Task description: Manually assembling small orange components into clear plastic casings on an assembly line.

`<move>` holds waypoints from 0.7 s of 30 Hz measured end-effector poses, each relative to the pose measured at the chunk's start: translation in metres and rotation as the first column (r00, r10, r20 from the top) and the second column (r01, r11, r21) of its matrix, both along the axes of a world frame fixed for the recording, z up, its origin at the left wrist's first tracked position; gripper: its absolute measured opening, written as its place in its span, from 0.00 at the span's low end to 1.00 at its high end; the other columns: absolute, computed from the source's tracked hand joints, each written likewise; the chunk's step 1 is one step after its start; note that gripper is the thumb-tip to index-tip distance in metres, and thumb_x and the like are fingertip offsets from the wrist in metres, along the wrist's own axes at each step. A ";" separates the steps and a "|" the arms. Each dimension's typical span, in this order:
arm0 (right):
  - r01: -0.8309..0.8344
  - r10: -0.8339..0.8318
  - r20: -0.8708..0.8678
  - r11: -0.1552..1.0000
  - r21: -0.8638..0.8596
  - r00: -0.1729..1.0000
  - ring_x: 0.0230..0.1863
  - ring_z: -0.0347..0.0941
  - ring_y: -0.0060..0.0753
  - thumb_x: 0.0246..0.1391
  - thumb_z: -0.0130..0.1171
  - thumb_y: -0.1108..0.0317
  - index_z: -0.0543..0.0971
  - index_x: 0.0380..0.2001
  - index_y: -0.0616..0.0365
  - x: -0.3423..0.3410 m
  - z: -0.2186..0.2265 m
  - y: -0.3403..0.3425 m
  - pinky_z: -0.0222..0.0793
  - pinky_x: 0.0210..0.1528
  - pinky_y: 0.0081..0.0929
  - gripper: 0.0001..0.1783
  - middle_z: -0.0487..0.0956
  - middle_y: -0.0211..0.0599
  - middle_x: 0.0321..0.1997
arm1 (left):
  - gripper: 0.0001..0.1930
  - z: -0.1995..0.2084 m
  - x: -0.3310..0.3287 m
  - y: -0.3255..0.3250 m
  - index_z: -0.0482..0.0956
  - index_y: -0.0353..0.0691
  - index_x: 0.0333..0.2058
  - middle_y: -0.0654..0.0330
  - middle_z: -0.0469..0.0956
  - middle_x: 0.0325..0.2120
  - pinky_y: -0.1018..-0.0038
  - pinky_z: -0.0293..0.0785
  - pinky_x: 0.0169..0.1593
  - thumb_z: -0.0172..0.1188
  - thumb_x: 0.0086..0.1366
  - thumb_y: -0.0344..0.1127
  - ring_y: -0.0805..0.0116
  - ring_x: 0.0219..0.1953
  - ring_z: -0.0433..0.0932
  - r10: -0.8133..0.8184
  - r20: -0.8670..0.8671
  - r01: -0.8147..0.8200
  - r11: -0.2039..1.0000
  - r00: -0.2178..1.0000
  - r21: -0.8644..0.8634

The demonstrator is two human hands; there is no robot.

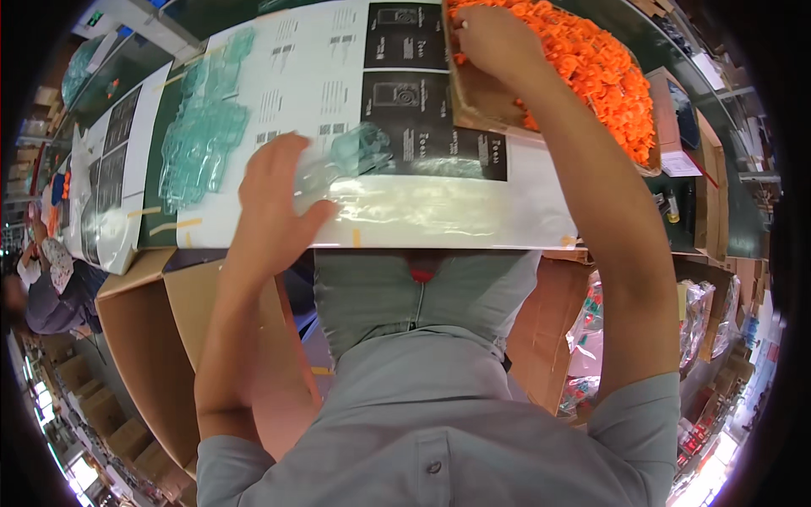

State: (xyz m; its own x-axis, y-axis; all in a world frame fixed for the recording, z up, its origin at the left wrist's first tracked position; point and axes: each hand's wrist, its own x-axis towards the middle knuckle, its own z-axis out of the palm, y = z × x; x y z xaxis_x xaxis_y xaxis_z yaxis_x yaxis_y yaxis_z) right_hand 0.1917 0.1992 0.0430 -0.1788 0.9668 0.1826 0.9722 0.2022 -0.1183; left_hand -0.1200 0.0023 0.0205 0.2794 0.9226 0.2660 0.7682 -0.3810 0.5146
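My left hand (274, 198) is over the near part of the printed sheet, its thumb and fingers spread apart. Beside its fingertips lies a clear, faintly green moulded plastic piece (361, 150), partly blurred near the thumb. My right hand (498, 46) reaches into the far left part of a cardboard tray (481, 101) heaped with small orange plastic pieces (591, 72). Its fingers are curled in, and whatever they pinch is hidden. To the left of my left hand, several clear green plastic pieces (203, 139) lie in an overlapping pile.
White sheets with black printed panels (405, 93) cover the dark green table, held by tape strips. An open carton (152, 338) stands below the edge at left; another carton (545, 338) with bagged goods is at right. A person (63, 291) sits far left.
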 end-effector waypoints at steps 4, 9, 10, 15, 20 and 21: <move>0.003 -0.007 0.051 0.997 0.075 0.999 0.30 0.80 0.55 0.61 0.57 0.61 0.79 0.27 0.60 -0.006 0.017 -0.026 0.72 0.32 0.53 0.14 0.83 0.49 0.29 | 0.30 -0.009 0.023 0.002 0.73 0.43 0.58 0.51 0.74 0.58 0.54 0.61 0.62 0.71 0.56 0.37 0.52 0.61 0.70 -0.033 -0.172 0.056 0.990 0.985 0.130; 0.027 -0.015 -0.083 0.990 0.140 0.996 0.36 0.80 0.57 0.59 0.58 0.62 0.81 0.31 0.63 0.000 0.037 -0.060 0.74 0.39 0.50 0.13 0.83 0.53 0.33 | 0.25 -0.017 0.039 0.022 0.78 0.48 0.54 0.61 0.76 0.57 0.56 0.61 0.58 0.71 0.56 0.37 0.57 0.58 0.71 -0.054 -0.195 0.088 0.982 0.979 0.168; -0.001 0.021 -0.109 0.983 0.183 0.994 0.37 0.80 0.57 0.60 0.58 0.61 0.81 0.32 0.63 0.004 0.042 -0.071 0.74 0.40 0.48 0.14 0.83 0.52 0.34 | 0.25 -0.013 0.041 0.019 0.78 0.48 0.54 0.61 0.76 0.57 0.56 0.61 0.58 0.71 0.56 0.37 0.57 0.58 0.71 -0.054 -0.193 0.085 0.984 0.980 0.156; 0.051 0.095 -0.387 0.935 0.351 0.917 0.36 0.81 0.51 0.61 0.59 0.59 0.80 0.33 0.64 0.015 0.035 -0.121 0.73 0.40 0.45 0.16 0.82 0.50 0.31 | 0.18 -0.002 0.075 -0.011 0.85 0.49 0.46 0.66 0.77 0.56 0.58 0.61 0.56 0.72 0.55 0.35 0.60 0.54 0.72 -0.221 -0.023 0.222 0.965 0.975 0.138; 0.078 0.118 -0.587 0.952 0.297 0.801 0.32 0.78 0.29 0.63 0.62 0.60 0.81 0.37 0.59 0.004 0.031 -0.173 0.73 0.36 0.30 0.12 0.83 0.37 0.31 | 0.15 0.012 0.093 -0.016 0.87 0.49 0.42 0.66 0.79 0.54 0.58 0.60 0.56 0.72 0.54 0.36 0.62 0.50 0.73 -0.302 -0.016 0.302 0.949 0.953 0.088; 0.103 0.039 -0.617 0.976 0.192 0.786 0.37 0.79 0.24 0.61 0.65 0.63 0.85 0.43 0.57 0.006 0.027 -0.180 0.75 0.41 0.26 0.12 0.86 0.35 0.36 | 0.14 0.016 0.094 -0.016 0.87 0.49 0.42 0.66 0.79 0.53 0.58 0.60 0.56 0.72 0.55 0.37 0.62 0.50 0.73 -0.298 0.041 0.293 0.951 0.954 0.096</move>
